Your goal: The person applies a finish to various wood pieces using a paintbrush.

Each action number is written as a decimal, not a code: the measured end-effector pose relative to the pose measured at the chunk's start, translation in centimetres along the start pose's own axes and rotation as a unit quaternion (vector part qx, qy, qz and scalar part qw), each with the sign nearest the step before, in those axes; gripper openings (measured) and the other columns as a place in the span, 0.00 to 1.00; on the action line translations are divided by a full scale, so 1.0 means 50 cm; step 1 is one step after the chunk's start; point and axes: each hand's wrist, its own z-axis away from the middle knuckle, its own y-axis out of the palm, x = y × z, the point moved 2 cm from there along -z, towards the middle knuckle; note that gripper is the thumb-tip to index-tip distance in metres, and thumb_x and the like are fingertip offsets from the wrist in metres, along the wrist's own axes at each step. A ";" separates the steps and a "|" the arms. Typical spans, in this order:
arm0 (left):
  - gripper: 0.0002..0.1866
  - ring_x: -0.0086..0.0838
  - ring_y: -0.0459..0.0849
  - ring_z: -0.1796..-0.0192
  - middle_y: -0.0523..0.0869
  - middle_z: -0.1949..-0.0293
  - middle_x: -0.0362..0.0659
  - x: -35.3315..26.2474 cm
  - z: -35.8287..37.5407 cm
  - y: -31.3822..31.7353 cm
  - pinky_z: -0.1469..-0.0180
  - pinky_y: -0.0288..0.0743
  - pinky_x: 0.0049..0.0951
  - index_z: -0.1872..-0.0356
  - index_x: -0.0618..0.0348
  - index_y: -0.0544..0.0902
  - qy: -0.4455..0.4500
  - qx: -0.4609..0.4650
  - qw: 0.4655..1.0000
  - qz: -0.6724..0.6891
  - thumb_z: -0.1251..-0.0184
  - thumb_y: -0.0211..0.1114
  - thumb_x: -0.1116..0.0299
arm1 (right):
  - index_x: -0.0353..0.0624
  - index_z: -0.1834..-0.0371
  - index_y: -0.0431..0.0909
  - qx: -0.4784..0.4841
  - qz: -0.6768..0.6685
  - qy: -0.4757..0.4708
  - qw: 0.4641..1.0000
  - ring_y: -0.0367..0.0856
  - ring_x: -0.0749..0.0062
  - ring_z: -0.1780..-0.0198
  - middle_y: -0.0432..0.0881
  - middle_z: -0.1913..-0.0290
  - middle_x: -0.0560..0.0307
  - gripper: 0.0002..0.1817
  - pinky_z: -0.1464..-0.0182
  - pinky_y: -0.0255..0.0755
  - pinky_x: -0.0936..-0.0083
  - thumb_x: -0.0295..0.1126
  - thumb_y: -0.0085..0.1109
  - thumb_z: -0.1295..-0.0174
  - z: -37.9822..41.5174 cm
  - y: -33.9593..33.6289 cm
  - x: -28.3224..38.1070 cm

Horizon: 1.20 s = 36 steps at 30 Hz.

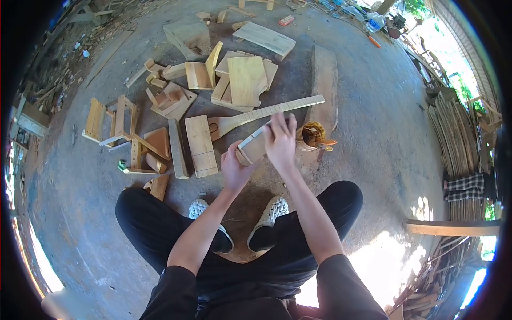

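Observation:
In the head view a small wooden piece (255, 146) with a pale strip along its upper edge is held in front of my knees. My left hand (234, 166) grips its lower left end, fingers closed round it. My right hand (280, 140) rests at its upper right end, with fingers bent over the edge; whether they hold anything small is hidden. Just beyond lies a long paddle-shaped wooden piece (266, 111) with marks along its neck. A pot (310, 134) with brown-yellow stuff and an orange-handled tool stands right of my right hand.
Wooden blocks (201, 145) and cut boards (246, 80) lie beyond my hands and to the left, near a small wooden frame (112, 121). A long plank (324, 80) lies at the right. Stacked slats (453, 133) and a plastic bottle (375, 22) are farther off.

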 end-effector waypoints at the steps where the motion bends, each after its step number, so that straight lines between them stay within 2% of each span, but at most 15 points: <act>1: 0.43 0.51 0.85 0.43 0.89 0.43 0.47 0.000 -0.001 -0.005 0.36 0.76 0.46 0.33 0.52 0.78 -0.008 0.001 1.000 0.005 0.53 0.88 0.59 | 0.34 0.38 0.85 -0.063 0.096 0.072 0.991 0.69 0.30 0.22 0.81 0.27 0.39 0.21 0.21 0.66 0.42 0.31 0.70 0.31 -0.005 0.006 -0.006; 3: 0.42 0.53 0.83 0.39 0.86 0.40 0.50 0.012 0.007 -0.004 0.36 0.77 0.50 0.32 0.56 0.75 -0.013 0.028 1.000 -0.005 0.47 0.86 0.58 | 0.34 0.36 0.85 0.012 0.000 0.071 0.997 0.66 0.33 0.19 0.79 0.25 0.40 0.22 0.19 0.64 0.43 0.32 0.70 0.31 0.031 -0.004 0.018; 5: 0.42 0.54 0.84 0.39 0.86 0.41 0.52 0.037 0.006 0.014 0.36 0.77 0.49 0.32 0.57 0.75 0.097 0.015 0.990 -0.105 0.47 0.87 0.58 | 0.30 0.41 0.85 0.123 -0.132 -0.132 0.975 0.66 0.22 0.22 0.82 0.29 0.37 0.21 0.20 0.65 0.44 0.31 0.70 0.34 0.051 -0.012 0.055; 7: 0.42 0.54 0.84 0.39 0.86 0.41 0.52 -0.003 -0.006 -0.007 0.36 0.77 0.49 0.31 0.58 0.75 -0.009 0.030 0.999 0.008 0.46 0.86 0.59 | 0.32 0.37 0.85 0.125 -0.130 -0.111 0.977 0.62 0.28 0.17 0.78 0.24 0.42 0.22 0.19 0.63 0.43 0.32 0.70 0.31 0.031 0.003 -0.002; 9: 0.42 0.53 0.84 0.39 0.87 0.41 0.52 -0.013 -0.006 -0.015 0.36 0.78 0.49 0.31 0.58 0.75 -0.016 0.028 0.999 -0.006 0.46 0.86 0.59 | 0.34 0.37 0.86 -0.045 0.012 0.103 0.994 0.62 0.33 0.16 0.80 0.24 0.46 0.22 0.18 0.63 0.44 0.32 0.71 0.31 0.027 0.036 -0.065; 13: 0.44 0.53 0.84 0.39 0.87 0.41 0.51 0.006 -0.001 -0.001 0.36 0.78 0.49 0.31 0.58 0.74 -0.013 0.022 1.000 -0.013 0.48 0.88 0.57 | 0.32 0.37 0.85 0.139 -0.131 -0.122 0.974 0.62 0.23 0.19 0.81 0.26 0.42 0.21 0.20 0.65 0.44 0.32 0.70 0.30 0.048 -0.009 0.048; 15: 0.46 0.53 0.84 0.39 0.86 0.40 0.51 0.008 -0.004 -0.004 0.36 0.78 0.49 0.31 0.59 0.75 -0.012 0.035 0.999 -0.010 0.50 0.89 0.55 | 0.32 0.37 0.85 0.116 -0.122 -0.119 0.979 0.62 0.22 0.19 0.80 0.25 0.42 0.21 0.20 0.65 0.44 0.31 0.69 0.29 0.022 -0.001 0.008; 17: 0.45 0.53 0.84 0.40 0.86 0.40 0.51 -0.001 -0.005 -0.004 0.36 0.78 0.49 0.31 0.58 0.75 -0.032 0.032 0.999 -0.009 0.49 0.89 0.55 | 0.32 0.38 0.86 -0.042 0.000 0.094 0.995 0.62 0.30 0.17 0.82 0.28 0.42 0.22 0.19 0.64 0.43 0.31 0.70 0.32 0.014 0.028 -0.054; 21: 0.43 0.52 0.85 0.43 0.89 0.44 0.49 0.029 -0.004 0.004 0.36 0.77 0.48 0.33 0.53 0.77 0.042 0.009 0.997 -0.059 0.51 0.88 0.57 | 0.31 0.38 0.85 0.126 -0.128 -0.142 0.973 0.63 0.27 0.19 0.82 0.29 0.37 0.21 0.21 0.66 0.43 0.31 0.68 0.31 0.043 -0.010 0.065; 23: 0.43 0.52 0.85 0.43 0.89 0.44 0.50 0.044 -0.003 0.016 0.36 0.76 0.48 0.33 0.53 0.76 0.104 0.019 0.988 -0.117 0.51 0.89 0.56 | 0.30 0.39 0.85 0.116 -0.126 -0.138 0.976 0.64 0.25 0.21 0.82 0.29 0.37 0.20 0.21 0.66 0.43 0.30 0.68 0.31 0.033 -0.006 0.050; 25: 0.38 0.53 0.86 0.43 0.90 0.45 0.49 0.011 -0.009 -0.008 0.36 0.76 0.49 0.33 0.53 0.76 -0.005 0.021 1.000 0.005 0.43 0.84 0.57 | 0.33 0.40 0.86 0.021 -0.018 0.082 0.996 0.65 0.26 0.22 0.82 0.29 0.42 0.21 0.20 0.65 0.42 0.31 0.70 0.33 0.006 0.014 -0.015; 27: 0.36 0.51 0.86 0.43 0.90 0.44 0.49 0.009 -0.011 -0.009 0.37 0.76 0.48 0.33 0.54 0.76 0.000 0.012 1.000 0.007 0.40 0.82 0.58 | 0.33 0.41 0.86 -0.046 0.076 0.046 0.995 0.66 0.26 0.22 0.83 0.31 0.42 0.20 0.21 0.66 0.41 0.31 0.71 0.34 0.017 0.029 -0.003; 30: 0.38 0.46 0.88 0.43 0.90 0.43 0.49 0.040 -0.006 0.014 0.36 0.75 0.45 0.34 0.56 0.77 0.104 0.016 0.992 -0.072 0.45 0.85 0.58 | 0.30 0.40 0.85 0.098 -0.121 -0.114 0.981 0.65 0.22 0.22 0.84 0.33 0.38 0.19 0.22 0.64 0.35 0.29 0.68 0.32 0.042 0.002 0.075; 33: 0.30 0.46 0.88 0.42 0.89 0.42 0.49 -0.009 -0.006 -0.017 0.37 0.75 0.46 0.35 0.57 0.78 0.015 0.014 1.000 -0.006 0.35 0.77 0.60 | 0.33 0.39 0.86 0.037 -0.005 0.103 0.994 0.62 0.26 0.19 0.81 0.26 0.45 0.20 0.16 0.58 0.42 0.30 0.70 0.33 0.008 0.015 0.002; 36: 0.33 0.46 0.88 0.42 0.89 0.42 0.49 0.025 -0.001 0.001 0.37 0.75 0.45 0.35 0.58 0.78 0.025 -0.005 0.999 -0.025 0.39 0.80 0.59 | 0.33 0.38 0.86 0.061 -0.020 -0.019 0.998 0.61 0.27 0.18 0.81 0.26 0.45 0.20 0.16 0.59 0.41 0.31 0.69 0.30 0.030 0.017 0.053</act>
